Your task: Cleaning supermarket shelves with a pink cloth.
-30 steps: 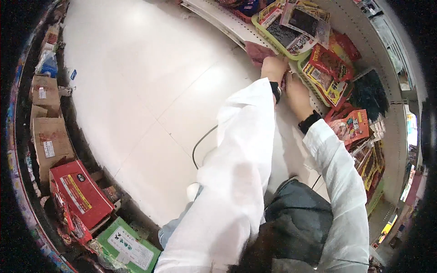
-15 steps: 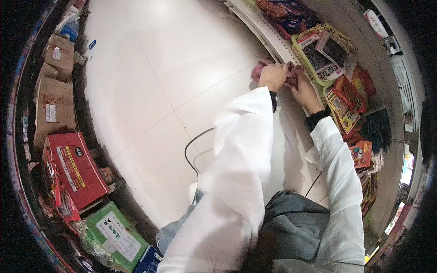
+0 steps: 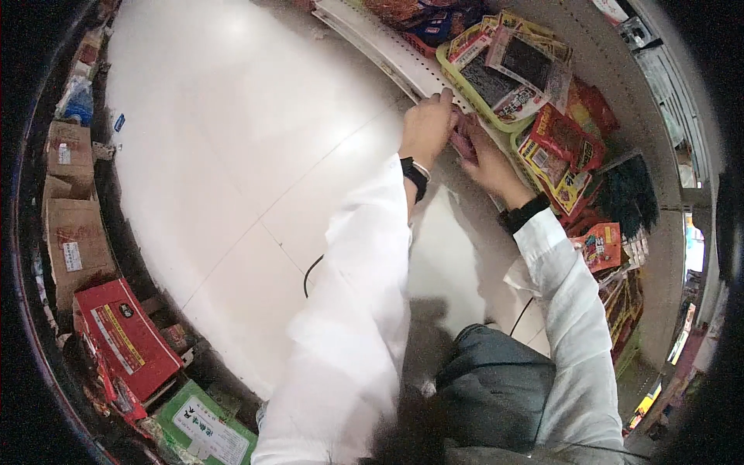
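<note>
A dull pink cloth (image 3: pixel 463 141) is bunched between my two hands at the white perforated front edge of a shelf (image 3: pixel 387 54). My left hand (image 3: pixel 428 128) is closed at the cloth's left side, its fingers curled against the shelf edge. To its right, my right hand (image 3: pixel 490 161) grips the cloth, partly hiding it. Just beyond my hands, a yellow-green basket (image 3: pixel 457 77) holds flat packets with dark contents (image 3: pixel 525 62). Red and yellow snack packets (image 3: pixel 563 138) lie in a second basket beside my right hand.
A pale tiled floor (image 3: pixel 256 139) spreads to the left, with a thin black cable (image 3: pixel 310 275) on it. Cardboard boxes (image 3: pixel 77 240), a red box (image 3: pixel 132 337) and a green box (image 3: pixel 200 426) line the far left. My bent knee (image 3: pixel 496 380) is below my arms.
The view has shifted, and the shelf edge and baskets now appear farther left. The cloth, which stuck out left of my left hand, is now gathered between both hands against the shelf edge.
</note>
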Demonstrator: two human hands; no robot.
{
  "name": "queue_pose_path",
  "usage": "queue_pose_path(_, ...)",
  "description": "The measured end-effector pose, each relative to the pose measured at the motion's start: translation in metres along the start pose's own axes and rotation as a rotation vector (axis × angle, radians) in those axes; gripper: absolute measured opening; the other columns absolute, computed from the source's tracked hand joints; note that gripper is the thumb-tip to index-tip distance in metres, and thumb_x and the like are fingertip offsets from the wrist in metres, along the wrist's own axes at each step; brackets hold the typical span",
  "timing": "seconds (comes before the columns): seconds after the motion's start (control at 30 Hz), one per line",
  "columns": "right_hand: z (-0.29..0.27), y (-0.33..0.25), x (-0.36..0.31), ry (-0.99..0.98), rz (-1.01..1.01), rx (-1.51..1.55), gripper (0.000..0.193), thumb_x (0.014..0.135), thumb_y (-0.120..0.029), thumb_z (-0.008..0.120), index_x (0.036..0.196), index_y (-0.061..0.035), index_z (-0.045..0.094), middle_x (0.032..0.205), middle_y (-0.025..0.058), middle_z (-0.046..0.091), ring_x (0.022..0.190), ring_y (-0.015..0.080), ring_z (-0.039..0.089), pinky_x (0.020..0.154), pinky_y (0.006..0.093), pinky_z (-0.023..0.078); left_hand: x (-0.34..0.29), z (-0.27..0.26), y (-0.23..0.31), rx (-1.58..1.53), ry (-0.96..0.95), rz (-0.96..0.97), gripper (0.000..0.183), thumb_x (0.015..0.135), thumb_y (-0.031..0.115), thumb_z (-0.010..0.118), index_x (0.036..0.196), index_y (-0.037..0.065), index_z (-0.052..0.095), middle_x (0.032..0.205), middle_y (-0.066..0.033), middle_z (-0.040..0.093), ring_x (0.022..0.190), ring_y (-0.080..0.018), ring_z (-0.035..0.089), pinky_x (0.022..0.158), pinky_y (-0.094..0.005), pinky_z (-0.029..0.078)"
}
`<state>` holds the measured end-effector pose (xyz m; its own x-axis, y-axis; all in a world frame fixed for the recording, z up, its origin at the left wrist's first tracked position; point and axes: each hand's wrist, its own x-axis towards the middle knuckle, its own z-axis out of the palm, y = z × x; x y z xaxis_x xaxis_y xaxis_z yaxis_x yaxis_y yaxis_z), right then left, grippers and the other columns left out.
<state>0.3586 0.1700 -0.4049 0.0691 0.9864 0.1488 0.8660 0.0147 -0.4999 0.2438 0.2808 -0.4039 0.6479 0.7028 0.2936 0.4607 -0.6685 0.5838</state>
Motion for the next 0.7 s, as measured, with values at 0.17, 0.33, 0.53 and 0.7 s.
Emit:
queue_pose_path(0.17, 0.016, -0.003, 0.042, -0.086, 0.018, 0.12, 0.07, 0.075, -0.012, 0.061, 0.132, -0.0028, 0.023, 0.132, 0.0209, 0.031, 0.123, 0.031, 0.031, 0.101, 0.0345, 0.026, -0.027, -0.012, -0.065, 0.122, 0.02, -0.025, 0.048, 0.078, 0.021, 0.054, 0.118, 0.0, 0.039, 0.112, -0.0207, 0.048, 0.102, -0.0336, 0.047, 0.085, -0.0424, 0.039)
queue_pose_path(0.33, 0.026, -0.033, 0.105, -0.128, 0.086, 0.435, 0.07, 0.075, -0.018, 0.062, 0.129, 0.0038, 0.024, 0.116, 0.0197, 0.047, 0.109, 0.0299, 0.045, 0.094, 0.0341, 0.033, -0.094, -0.033, -0.173, 0.291, -0.17, -0.705, 0.071, 0.08, 0.038, 0.052, 0.132, 0.002, 0.022, 0.14, -0.0178, 0.017, 0.13, -0.0297, 0.013, 0.1, -0.0571, 0.014)
queue_pose_path(0.53, 0.057, -0.032, 0.19, 0.054, -0.084, 0.261, 0.057, 0.068, -0.016, 0.064, 0.113, 0.0018, 0.034, 0.098, 0.0149, 0.054, 0.095, 0.0277, 0.052, 0.084, 0.0344, 0.04, -0.116, -0.073, -0.191, 0.293, -0.384, -0.813, 0.107, 0.067, 0.049, 0.066, 0.137, 0.006, -0.002, 0.141, -0.022, -0.009, 0.13, -0.0353, -0.014, 0.095, -0.0623, -0.009)
queue_pose_path(0.7, 0.08, -0.029, 0.258, -0.082, -0.057, 0.294, 0.08, 0.066, -0.024, 0.067, 0.127, 0.0033, 0.024, 0.111, 0.0161, 0.051, 0.106, 0.0286, 0.047, 0.091, 0.0349, 0.036, -0.108, -0.076, -0.2, 0.279, -0.408, -0.842, 0.116, 0.059, 0.051, 0.072, 0.138, 0.01, -0.003, 0.141, -0.0207, -0.012, 0.129, -0.0362, -0.016, 0.093, -0.0642, -0.009)
